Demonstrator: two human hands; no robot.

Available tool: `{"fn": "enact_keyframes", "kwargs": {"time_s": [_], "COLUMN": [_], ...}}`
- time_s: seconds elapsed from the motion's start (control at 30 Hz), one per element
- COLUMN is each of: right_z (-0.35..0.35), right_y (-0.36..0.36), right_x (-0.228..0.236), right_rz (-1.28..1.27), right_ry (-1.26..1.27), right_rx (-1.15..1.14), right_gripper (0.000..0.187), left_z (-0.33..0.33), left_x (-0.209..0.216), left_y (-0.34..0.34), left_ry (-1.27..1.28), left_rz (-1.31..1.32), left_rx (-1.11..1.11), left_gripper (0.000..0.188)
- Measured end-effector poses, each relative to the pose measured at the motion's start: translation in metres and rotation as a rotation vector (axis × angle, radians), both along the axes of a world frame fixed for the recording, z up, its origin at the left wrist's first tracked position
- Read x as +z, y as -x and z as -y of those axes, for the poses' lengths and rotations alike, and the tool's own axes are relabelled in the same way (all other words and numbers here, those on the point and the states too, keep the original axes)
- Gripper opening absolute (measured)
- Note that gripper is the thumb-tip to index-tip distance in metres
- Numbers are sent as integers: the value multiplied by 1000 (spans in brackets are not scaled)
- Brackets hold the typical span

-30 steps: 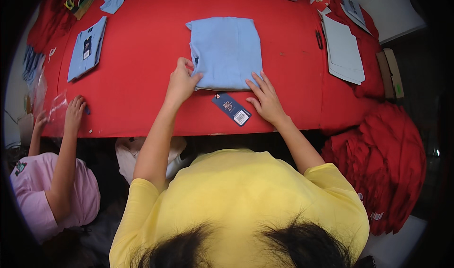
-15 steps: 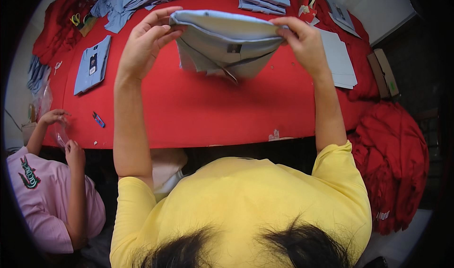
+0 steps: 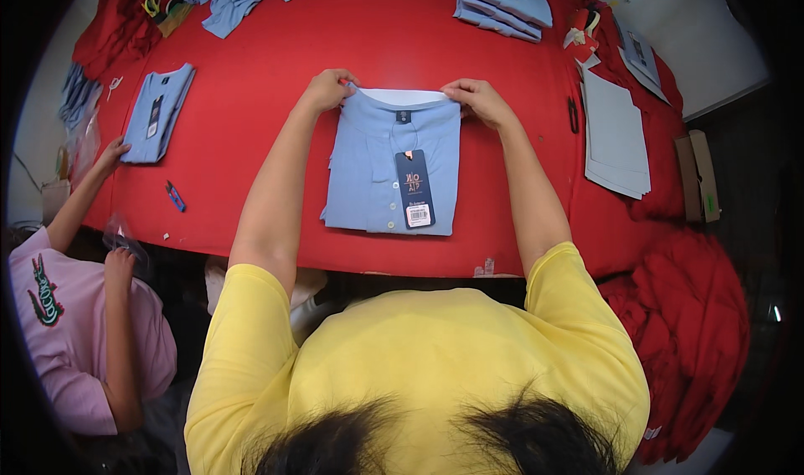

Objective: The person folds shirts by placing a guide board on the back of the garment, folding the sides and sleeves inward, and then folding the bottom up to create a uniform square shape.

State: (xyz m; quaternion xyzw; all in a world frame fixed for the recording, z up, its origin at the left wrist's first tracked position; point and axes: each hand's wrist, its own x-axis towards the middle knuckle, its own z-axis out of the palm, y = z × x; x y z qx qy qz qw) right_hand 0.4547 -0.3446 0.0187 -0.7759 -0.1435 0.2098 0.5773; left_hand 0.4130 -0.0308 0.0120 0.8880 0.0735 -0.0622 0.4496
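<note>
A light blue folded shirt (image 3: 360, 173) lies front up on the red-covered table before me, its collar end away from me. A dark hang tag (image 3: 415, 188) on a string rests over its button placket. White card (image 3: 402, 97) shows at the neckline between my hands. My left hand (image 3: 329, 90) pinches the shirt's far left corner between thumb and fingers. At the far right corner my right hand (image 3: 480, 101) grips the same edge, its fingertips partly under the cloth.
A co-worker's hand (image 3: 112, 152) touches another folded blue shirt (image 3: 157, 113) at left; blue snips (image 3: 175, 196) lie nearby. White card sheets (image 3: 615, 136) and dark scissors (image 3: 573, 115) are at right. Folded shirts (image 3: 502, 4) are stacked behind. Red cloth (image 3: 682, 333) is heaped at lower right.
The shirt has come down from being held up and now lies face up, with its tag showing. Both my hands keep its corners. The co-worker's hand has reached to the left shirt.
</note>
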Motion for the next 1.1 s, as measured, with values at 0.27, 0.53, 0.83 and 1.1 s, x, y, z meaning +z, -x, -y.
{"fn": "enact_keyframes", "kwargs": {"time_s": [0.27,0.53,0.83,1.1], "right_z": [-1,-9,-18,-37], "right_y": [-22,-29,-22,-11], "right_x": [-9,-25,-26,-13], "right_rz": [20,139,333,382], "right_ry": [103,349,494,548], "right_rx": [119,-3,-55,-139], "right_gripper": [19,20,14,11], "left_z": [-20,-7,17,9], "left_x": [-6,-1,4,-8], "left_y": [-27,2,6,2], "left_ry": [-75,173,100,287], "left_rz": [-88,32,-219,5], "left_rx": [-201,11,179,122], "left_gripper": [16,32,41,40]}}
